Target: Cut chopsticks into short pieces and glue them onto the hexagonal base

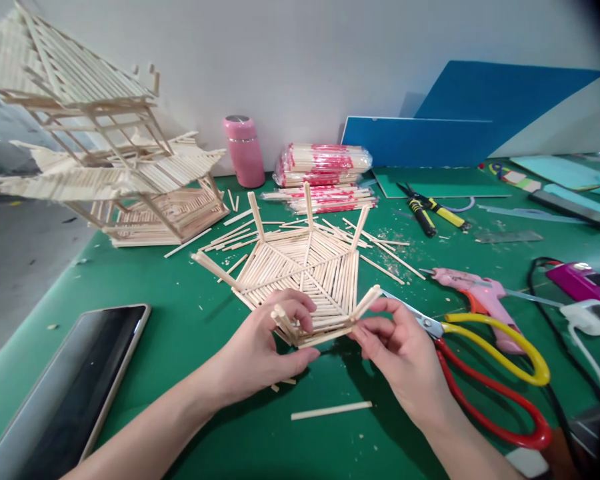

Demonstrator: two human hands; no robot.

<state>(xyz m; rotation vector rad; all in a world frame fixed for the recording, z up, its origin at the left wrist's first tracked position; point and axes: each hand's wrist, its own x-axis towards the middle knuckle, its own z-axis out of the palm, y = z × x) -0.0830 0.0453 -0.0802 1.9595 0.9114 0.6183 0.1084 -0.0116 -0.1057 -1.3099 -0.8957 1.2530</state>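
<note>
A hexagonal base [300,270] of thin wooden sticks lies on the green table, with short upright posts at its corners. At its near edge runs a wooden stick [326,338], pinched at the right end by the thumb and forefinger of my right hand [397,340]. My left hand [265,340] curls around the near left corner post [284,323], its thumb below the edge and its fingers over the base. Part of that corner is hidden by the fingers. One loose cut stick [331,411] lies in front of the base.
Scissors [433,327] and a pink glue gun [473,287] lie right; a phone [80,393] lies left. Behind are a stick pavilion model [170,217], a pink flask [245,157], packed sticks [325,160] and pliers [427,208]. Loose sticks surround the base.
</note>
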